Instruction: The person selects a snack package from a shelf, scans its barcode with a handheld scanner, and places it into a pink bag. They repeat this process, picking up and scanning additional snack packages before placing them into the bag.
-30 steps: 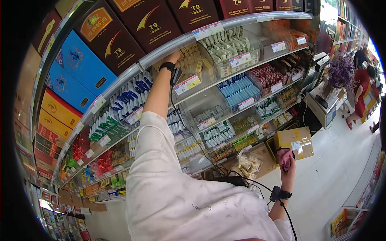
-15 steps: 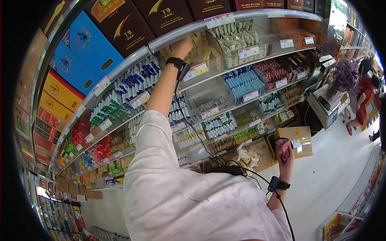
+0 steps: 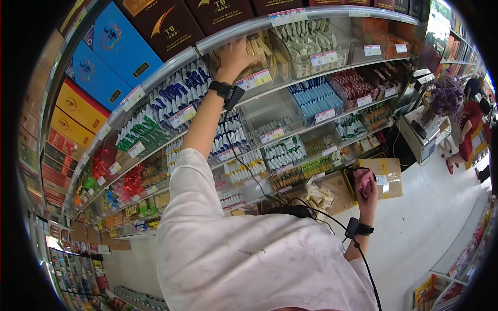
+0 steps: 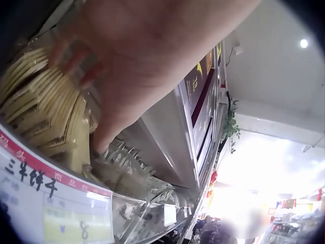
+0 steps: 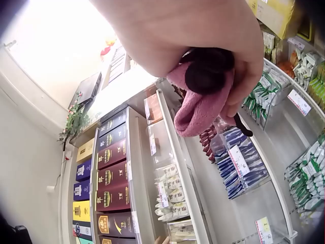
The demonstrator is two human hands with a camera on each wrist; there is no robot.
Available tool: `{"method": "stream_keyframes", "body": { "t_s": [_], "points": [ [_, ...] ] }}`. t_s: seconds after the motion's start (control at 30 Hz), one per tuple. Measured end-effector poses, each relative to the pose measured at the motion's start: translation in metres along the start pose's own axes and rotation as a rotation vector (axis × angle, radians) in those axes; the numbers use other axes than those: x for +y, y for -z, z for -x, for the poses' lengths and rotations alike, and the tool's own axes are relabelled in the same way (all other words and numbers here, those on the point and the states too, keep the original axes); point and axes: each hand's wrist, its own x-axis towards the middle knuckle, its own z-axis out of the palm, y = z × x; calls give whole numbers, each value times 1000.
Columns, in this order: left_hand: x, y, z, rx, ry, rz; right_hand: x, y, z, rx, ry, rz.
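Note:
My left hand [image 3: 237, 59] reaches into a clear bin on the upper shelf, over yellowish wrapped packets [image 3: 263, 47]. In the left wrist view those packets [image 4: 45, 104] stand in a tight row, and the fingers of the left hand [image 4: 101, 76] point down over them, spread; no packet shows in its grasp. Low at the right, my right hand [image 3: 367, 199] grips a crumpled pink cloth [image 3: 364, 181]. Seen from the right wrist, the fingers of that hand [image 5: 238, 76] curl round the pink cloth [image 5: 203, 109] and a dark round thing [image 5: 205, 77].
Bins of blue-and-white packets [image 3: 179, 93] and light blue packets [image 3: 315, 101] fill the shelves. Boxes [image 3: 116, 39] stand along the top. A cardboard box [image 3: 389, 179] and a bag of packets [image 3: 319, 194] lie below. Cables hang in front of the shelves. A person in red [image 3: 468, 124] is at the far right.
My left hand has shifted right and toward the bin's front, and its fingers look more spread. The right hand keeps hold of the pink cloth, nearly in place.

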Motion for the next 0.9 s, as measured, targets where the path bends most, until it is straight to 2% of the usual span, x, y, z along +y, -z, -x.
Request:
{"method": "stream_keyframes", "body": {
  "t_s": [0.03, 0.13, 0.23, 0.33, 0.43, 0.5, 0.57, 0.6, 0.7, 0.73, 0.8, 0.9],
  "points": [
    [0, 1, 3, 2, 25, -120, 1, -1, 2, -8, 11, 19],
    [-29, -23, 5, 52, -95, 88, -1, -7, 9, -8, -3, 29],
    [-25, -2, 8, -202, 4, 253, -9, -20, 13, 73, -138, -78],
    [-17, 21, 20, -248, 97, 428, 5, 4, 1, 57, -119, -29],
    [-16, 15, 43, -25, 93, 260, 7, 8, 1, 28, -95, -26],
    [-16, 16, 55, -104, 159, 300, 12, 1, 9, -76, 251, 511],
    [-19, 9, 61, -126, 204, 331, 10, -10, 15, -118, 275, 565],
    [-26, -5, 64, -108, 221, 341, 5, -16, 13, -106, 124, 356],
    [-25, -1, 72, -21, 254, 492, -7, -47, 19, -83, -25, 163],
    [-19, 10, 75, 15, 260, 563, -4, -50, 15, -95, -26, 170],
    [1, 38, 83, 146, 271, 515, -7, -62, 7, -21, -139, 117],
    [18, 57, 100, 317, 274, 475, -9, -78, 1, -127, -149, 137]
  ]
}}
